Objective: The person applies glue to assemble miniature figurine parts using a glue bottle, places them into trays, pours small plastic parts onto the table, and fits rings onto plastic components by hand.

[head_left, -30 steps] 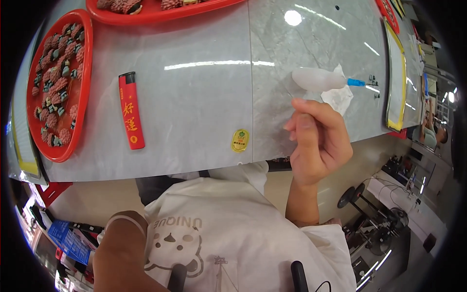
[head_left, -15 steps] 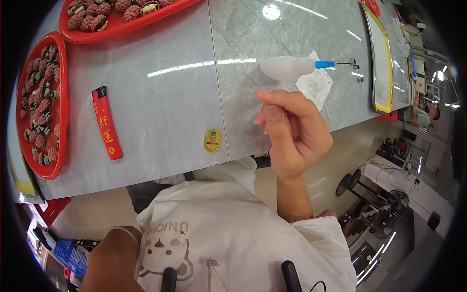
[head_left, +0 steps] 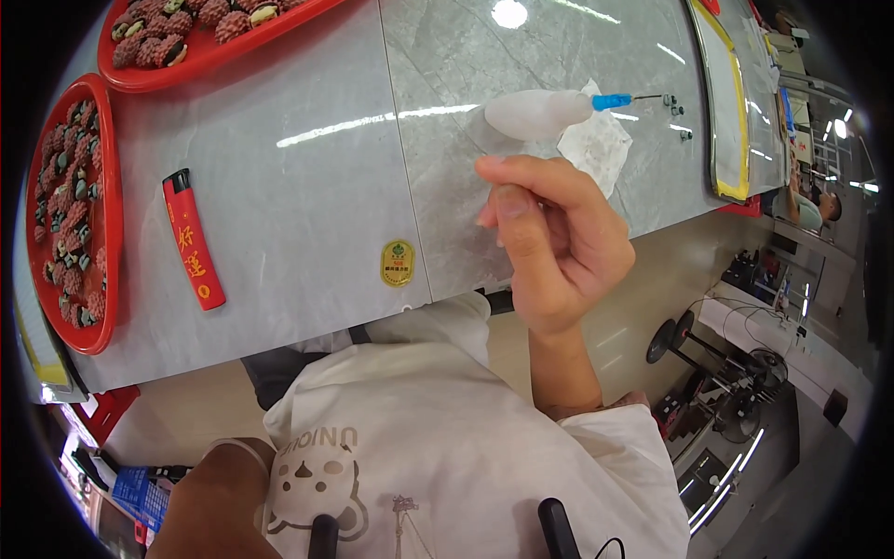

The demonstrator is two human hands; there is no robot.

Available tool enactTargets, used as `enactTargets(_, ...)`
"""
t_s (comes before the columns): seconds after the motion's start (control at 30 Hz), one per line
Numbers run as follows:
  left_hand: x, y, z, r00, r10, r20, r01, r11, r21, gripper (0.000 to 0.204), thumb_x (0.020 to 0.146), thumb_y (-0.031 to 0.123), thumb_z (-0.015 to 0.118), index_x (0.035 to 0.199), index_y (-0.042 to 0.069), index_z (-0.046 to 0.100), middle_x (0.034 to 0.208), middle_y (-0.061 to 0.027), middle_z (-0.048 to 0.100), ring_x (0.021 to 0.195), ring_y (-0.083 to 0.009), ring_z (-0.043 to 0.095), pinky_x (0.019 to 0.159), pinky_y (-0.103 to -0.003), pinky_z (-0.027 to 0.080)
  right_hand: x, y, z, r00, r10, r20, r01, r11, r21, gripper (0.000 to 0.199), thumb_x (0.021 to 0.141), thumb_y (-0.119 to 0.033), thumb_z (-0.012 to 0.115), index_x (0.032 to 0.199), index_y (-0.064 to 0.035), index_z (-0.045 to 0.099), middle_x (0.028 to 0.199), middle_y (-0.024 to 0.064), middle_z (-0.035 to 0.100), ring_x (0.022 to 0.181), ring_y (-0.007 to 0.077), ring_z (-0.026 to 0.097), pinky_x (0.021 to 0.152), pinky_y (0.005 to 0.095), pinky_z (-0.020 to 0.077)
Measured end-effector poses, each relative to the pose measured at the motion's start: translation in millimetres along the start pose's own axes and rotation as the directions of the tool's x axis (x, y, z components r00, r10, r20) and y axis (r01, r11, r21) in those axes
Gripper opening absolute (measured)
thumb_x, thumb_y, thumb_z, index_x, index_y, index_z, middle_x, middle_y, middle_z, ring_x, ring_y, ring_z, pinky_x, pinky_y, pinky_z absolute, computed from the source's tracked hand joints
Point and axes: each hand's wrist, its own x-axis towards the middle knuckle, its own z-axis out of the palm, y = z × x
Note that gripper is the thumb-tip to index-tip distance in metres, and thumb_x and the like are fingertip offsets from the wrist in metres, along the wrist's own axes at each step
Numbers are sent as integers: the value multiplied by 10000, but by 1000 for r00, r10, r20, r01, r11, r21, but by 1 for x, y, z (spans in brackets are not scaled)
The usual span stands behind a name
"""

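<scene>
My right hand [head_left: 549, 238] hovers over the near edge of the grey marble table [head_left: 307, 186], fingers curled in, thumb against the index finger, with nothing visible in it. Just beyond its fingertips lies a white squeeze bottle with a blue needle tip [head_left: 540, 112], its tip resting over a crumpled white wipe [head_left: 601, 149]. Of my left arm only the forearm with a wristband [head_left: 228, 475] shows at the bottom left. The left hand itself is out of the picture.
A red lighter [head_left: 194, 239] and a round yellow sticker [head_left: 398, 264] lie on the table's near part. Two red trays [head_left: 110, 233] [head_left: 219, 58] with several small reddish pieces sit at the left and far left. A yellow-rimmed tray [head_left: 715, 102] and small screws [head_left: 677, 109] are at the right.
My right hand has come closer to the camera and drifted left. The view has shifted, so the table's things sit further right in the picture. The bottle and lighter lie as before.
</scene>
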Motion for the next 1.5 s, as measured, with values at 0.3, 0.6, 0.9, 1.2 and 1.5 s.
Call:
enactTargets(0.3, 9, -7, -8, 994, -108, 36, 110, 991, -69, 435, 907, 301, 362, 1127, -45, 507, 1108, -241, 528, 1057, -343, 500, 891, -378, 402, -2, 5, -3, 999, -40, 4, 40, 999, 6, 141, 785, 59, 493, 896, 82, 576, 735, 101, 590, 537, 81, 503, 465, 167, 361)
enactTargets(0.6, 20, -8, -32, 981, -134, 143, 157, 973, -170, 435, 910, 312, 360, 1019, -44, 583, 1041, -231, 567, 919, -280, 590, 827, -344, 468, 3, 4, -2, 998, -59, 11, 59, 998, 20, 156, 780, 64, 496, 911, 82, 579, 715, 94, 581, 553, 82, 512, 487, 164, 370)
enactTargets(0.9, 6, 2, -40, 945, 280, 167, -306, 939, 158, 473, 913, 148, 274, 679, -63, 627, 702, -205, 619, 619, -288, 630, 514, -305, 518, -1, 0, 0, 998, 17, -62, -14, 999, 50, 177, 738, 75, 493, 888, 75, 587, 662, 68, 536, 542, 85, 470, 480, 174, 349)
enactTargets(1.2, -59, 53, -20, 557, 828, -66, 703, -427, 569, 254, 851, 87, 440, 1029, -64, 541, 1001, -145, 590, 965, -232, 543, 839, -299, 397, -11, -5, 7, 992, 75, -106, -75, 997, 3, 162, 802, 21, 454, 910, 70, 564, 677, 73, 532, 552, 78, 449, 471, 169, 315)
enactTargets(1.5, -67, 110, -60, 619, 772, -146, 782, -588, 207, 402, 876, 224, 441, 1222, 20, 421, 1295, -125, 390, 1199, -261, 356, 989, -335, 269, -6, -8, 13, 989, 89, -121, -92, 996, -17, 163, 816, 1, 449, 916, 57, 565, 642, 57, 512, 548, 73, 425, 468, 168, 305)
